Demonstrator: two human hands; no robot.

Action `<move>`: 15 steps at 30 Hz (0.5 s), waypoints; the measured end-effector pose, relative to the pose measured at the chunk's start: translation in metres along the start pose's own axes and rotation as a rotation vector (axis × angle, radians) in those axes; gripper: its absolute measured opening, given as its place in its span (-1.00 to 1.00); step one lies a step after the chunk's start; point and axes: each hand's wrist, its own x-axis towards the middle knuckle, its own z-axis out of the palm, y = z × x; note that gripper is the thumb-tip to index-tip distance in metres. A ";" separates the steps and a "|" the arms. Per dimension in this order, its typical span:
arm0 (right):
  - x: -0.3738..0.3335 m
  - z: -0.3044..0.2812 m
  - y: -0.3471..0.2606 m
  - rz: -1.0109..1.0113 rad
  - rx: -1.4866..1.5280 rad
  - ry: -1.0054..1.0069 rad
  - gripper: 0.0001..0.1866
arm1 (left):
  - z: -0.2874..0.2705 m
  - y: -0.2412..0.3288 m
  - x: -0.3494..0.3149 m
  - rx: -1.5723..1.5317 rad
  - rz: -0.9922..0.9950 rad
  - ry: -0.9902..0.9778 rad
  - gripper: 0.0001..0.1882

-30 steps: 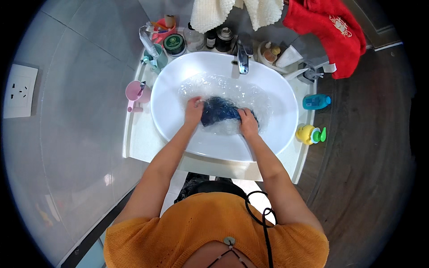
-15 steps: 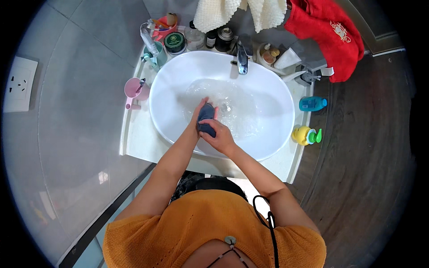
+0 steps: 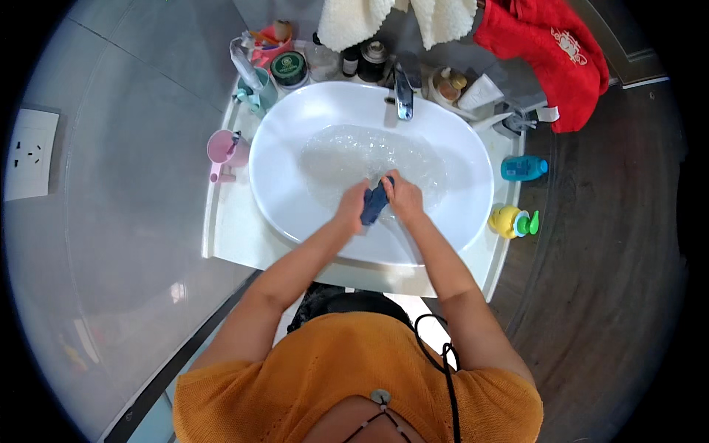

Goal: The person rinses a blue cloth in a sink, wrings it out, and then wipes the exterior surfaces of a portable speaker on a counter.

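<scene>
Stretched between both fists is a small dark blue cloth (image 3: 374, 203), bunched and wrinkled; its exact kind does not show. My left hand (image 3: 351, 207) is closed on its lower left end. At the upper right end my right hand (image 3: 405, 197) grips it with the fingers wrapped round. Both hands are over the white oval basin (image 3: 275, 166), just above shallow, bubbly water (image 3: 336, 151). A chrome faucet (image 3: 404, 92) stands at the far rim, beyond the hands.
A pink cup (image 3: 220, 148) and teal cup (image 3: 260, 92) stand left of the basin. Jars, including a green-lidded one (image 3: 289, 68), line the back. At right are a blue bottle (image 3: 523, 168) and yellow pump bottle (image 3: 508, 221). A red towel (image 3: 543, 52) hangs at upper right.
My hands have shifted right and drawn apart. The cloth, spread over my left hand before with the right fingers on it, is now bunched and held at both ends.
</scene>
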 end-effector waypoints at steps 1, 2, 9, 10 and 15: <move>-0.003 -0.003 0.018 -0.061 -0.014 0.012 -0.60 | -0.007 0.010 0.000 0.022 0.035 0.004 -0.73; -0.002 -0.007 0.030 -0.136 -0.026 0.035 -0.58 | -0.022 0.017 0.011 0.162 0.169 0.027 -0.73; -0.005 -0.028 0.052 -0.416 -0.171 0.228 -0.50 | -0.045 0.041 0.018 1.195 1.047 0.258 -0.65; -0.008 -0.023 0.054 -0.432 -0.165 0.193 -0.45 | -0.043 0.040 0.014 1.322 1.148 0.296 -0.60; -0.021 0.012 0.051 -0.340 -0.339 -0.045 -0.28 | -0.042 0.012 0.008 1.843 1.032 0.010 -0.42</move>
